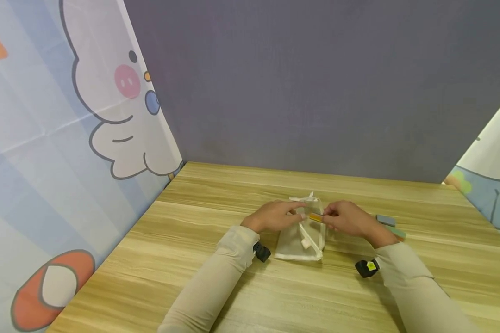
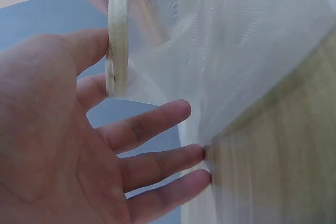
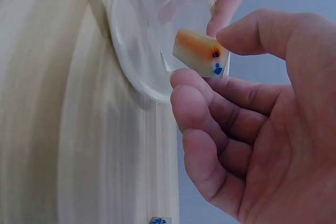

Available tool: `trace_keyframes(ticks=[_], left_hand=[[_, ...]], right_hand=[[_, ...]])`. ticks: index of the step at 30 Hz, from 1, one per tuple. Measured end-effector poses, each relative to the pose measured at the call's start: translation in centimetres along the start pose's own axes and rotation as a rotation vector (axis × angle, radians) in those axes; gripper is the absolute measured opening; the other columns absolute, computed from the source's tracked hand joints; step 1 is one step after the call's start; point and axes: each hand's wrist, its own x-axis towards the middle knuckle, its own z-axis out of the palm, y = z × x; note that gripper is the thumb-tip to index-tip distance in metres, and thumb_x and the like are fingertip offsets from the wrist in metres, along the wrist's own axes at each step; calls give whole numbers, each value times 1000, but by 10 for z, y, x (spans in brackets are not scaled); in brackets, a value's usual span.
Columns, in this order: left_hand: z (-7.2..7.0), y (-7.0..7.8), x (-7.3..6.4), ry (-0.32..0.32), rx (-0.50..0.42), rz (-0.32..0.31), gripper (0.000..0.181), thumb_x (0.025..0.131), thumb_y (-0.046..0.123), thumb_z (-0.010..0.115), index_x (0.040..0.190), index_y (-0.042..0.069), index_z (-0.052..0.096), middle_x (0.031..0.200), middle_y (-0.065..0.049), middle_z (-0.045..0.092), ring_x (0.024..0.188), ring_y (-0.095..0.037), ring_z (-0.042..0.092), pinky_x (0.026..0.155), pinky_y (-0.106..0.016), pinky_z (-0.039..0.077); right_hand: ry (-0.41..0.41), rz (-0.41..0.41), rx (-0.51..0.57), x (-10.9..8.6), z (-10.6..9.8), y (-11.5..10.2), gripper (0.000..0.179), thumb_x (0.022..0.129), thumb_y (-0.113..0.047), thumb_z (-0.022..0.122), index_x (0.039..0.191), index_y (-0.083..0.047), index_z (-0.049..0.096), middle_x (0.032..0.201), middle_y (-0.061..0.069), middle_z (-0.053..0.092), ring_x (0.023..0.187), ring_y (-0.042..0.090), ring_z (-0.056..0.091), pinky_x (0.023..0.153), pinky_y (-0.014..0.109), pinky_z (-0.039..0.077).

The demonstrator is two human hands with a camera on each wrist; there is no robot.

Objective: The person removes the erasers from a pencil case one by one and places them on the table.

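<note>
A see-through white mesh pouch (image 1: 293,247) with pale edging stands partly open on the wooden table. My left hand (image 1: 275,216) pinches its rim between thumb and forefinger, while the other fingers reach out spread along the mesh in the left wrist view. Between the thumb and fingers of my right hand (image 1: 350,219) is a small orange-and-white eraser (image 3: 197,52) with slanted ends and blue print. It is held at the pouch's mouth (image 3: 119,40), and through the mesh it shows as a blurred orange bar in the left wrist view.
A grey block (image 1: 385,220) and a green block (image 1: 396,232) lie on the table (image 1: 275,300) right of the right hand, partly behind its wrist. A dark grey panel (image 1: 308,92) rises at the back. A cartoon-printed sheet (image 1: 37,138) hangs along the left side.
</note>
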Motion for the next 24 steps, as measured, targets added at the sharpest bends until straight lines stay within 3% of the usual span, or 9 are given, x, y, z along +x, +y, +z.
trace_keyframes(ticks=[6,13,19,24], left_hand=[[-5,5,-3,-2,55,23,56,104,57,40,154,31,44,128,3,66,110,-10,63,90,-36,50],[-8,8,-5,15,123,17,59,103,60,38,155,33,41,145,3,55,122,-16,59,93,-41,50],[-11,9,-6,32,154,9,56,103,56,44,154,34,43,125,2,68,107,-14,65,82,-36,52],[-12,9,-4,35,160,13,55,102,55,46,153,33,44,125,6,69,100,-10,66,78,-32,51]], right_hand=[[9,4,57,-3,3,4,26,101,-20,57,111,3,67,81,9,65,68,21,59,62,34,50],[12,3,84,-4,7,9,27,101,-17,57,113,5,66,84,8,67,70,22,62,60,32,51],[5,-6,81,-7,9,10,26,101,-21,58,110,3,66,82,7,66,71,22,62,60,33,50],[-2,-18,87,-11,9,11,27,102,-22,56,111,3,65,82,8,66,72,23,62,62,34,51]])
